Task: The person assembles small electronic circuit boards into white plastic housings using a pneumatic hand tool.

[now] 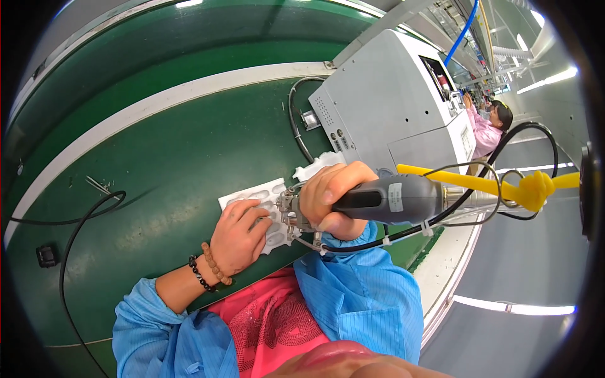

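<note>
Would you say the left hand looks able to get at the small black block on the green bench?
Probably yes: the left hand is over the white tray, and only a thin black cable appears to lie between it and the small black block.

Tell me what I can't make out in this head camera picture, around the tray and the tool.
Head view:
- Some of the white tray: behind the left-hand grip and metal fitting.
- Part of the gray tool: wrapped by the right-hand grip.
- Yellow cord's far end: lost at the dark right rim.
- What the distant co-worker handles: too small.
</note>
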